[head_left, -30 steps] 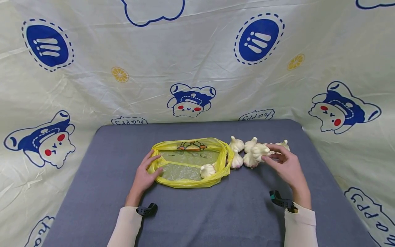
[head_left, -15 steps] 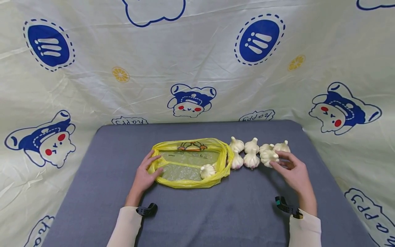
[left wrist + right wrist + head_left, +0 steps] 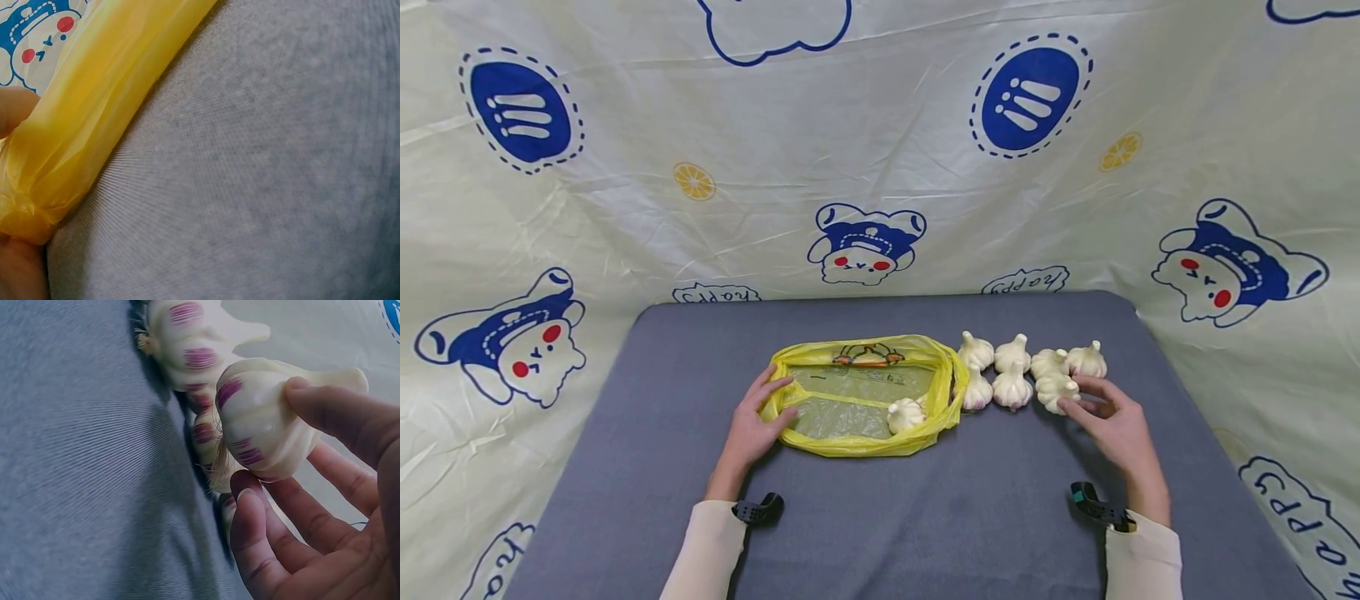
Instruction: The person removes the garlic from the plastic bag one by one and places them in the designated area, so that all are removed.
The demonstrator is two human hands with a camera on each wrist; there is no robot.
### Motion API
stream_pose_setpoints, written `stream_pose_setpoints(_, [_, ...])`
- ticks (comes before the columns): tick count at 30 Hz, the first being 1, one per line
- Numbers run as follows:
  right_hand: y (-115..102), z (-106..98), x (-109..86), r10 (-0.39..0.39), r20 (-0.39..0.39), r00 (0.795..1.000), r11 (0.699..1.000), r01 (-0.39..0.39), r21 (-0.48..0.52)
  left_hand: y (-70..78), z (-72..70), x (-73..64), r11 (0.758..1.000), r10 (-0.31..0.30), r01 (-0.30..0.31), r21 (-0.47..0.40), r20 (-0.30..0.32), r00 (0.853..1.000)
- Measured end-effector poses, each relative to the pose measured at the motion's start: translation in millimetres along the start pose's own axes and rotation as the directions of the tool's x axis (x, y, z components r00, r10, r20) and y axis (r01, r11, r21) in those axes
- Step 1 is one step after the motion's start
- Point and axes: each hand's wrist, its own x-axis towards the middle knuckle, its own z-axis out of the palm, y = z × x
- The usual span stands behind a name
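Note:
A yellow plastic bag lies with its mouth spread wide, one garlic bulb inside near its right end. My left hand holds the bag's left rim, thumb and fingertips hooked over it; in the left wrist view only parts of that hand show beside the yellow film. Between thumb and fingers, my right hand pinches a garlic bulb by its side, its neck pointing up and its roots close over the cloth. This bulb stands just in front of another garlic bulb in the row.
Right of the bag, more garlic bulbs stand in two rows, the nearest ones against the bag's right rim. Grey-blue cloth covers the table. A printed white curtain hangs behind it.
My right hand has carried its garlic bulb rightward and down, from over the second pair to the front of the third. The left hand and the bag stay put.

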Motion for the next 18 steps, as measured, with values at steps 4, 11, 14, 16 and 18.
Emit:
stream_pose_setpoints(4, [6, 2, 2.0, 0.013, 0.015, 1.0, 1.0, -0.013, 0.022, -0.4, 0.4, 0.3, 1.0, -0.006, 0.006, 0.0, 0.003, 1.0])
stream_pose_setpoints(11, [14, 6, 3.8, 0.026, 0.022, 0.999, 0.998, -0.027, 0.048, -0.4, 0.6, 0.4, 1.0, -0.007, 0.007, -0.001, 0.003, 1.0])
stream_pose_setpoints(14, [15, 7, 3.9, 0.03, 0.023, 0.999, 0.999, -0.03, 0.029, 0.3, 0.5, 0.1, 1.0, -0.01, 0.01, -0.004, 0.001, 1.0])
stream_pose_setpoints(16, [15, 7, 3.8, 0.034, 0.028, 0.999, 0.999, -0.035, 0.006, 0.7, 0.4, 0.0, 1.0, -0.01, 0.01, -0.004, 0.0, 1.0])
stream_pose_setpoints(18, [15, 7, 3.6, 0.04, 0.035, 0.999, 0.999, -0.04, -0.012, 1.1, 0.2, -0.4, 1.0, -0.009, 0.009, -0.002, 0.0, 1.0])
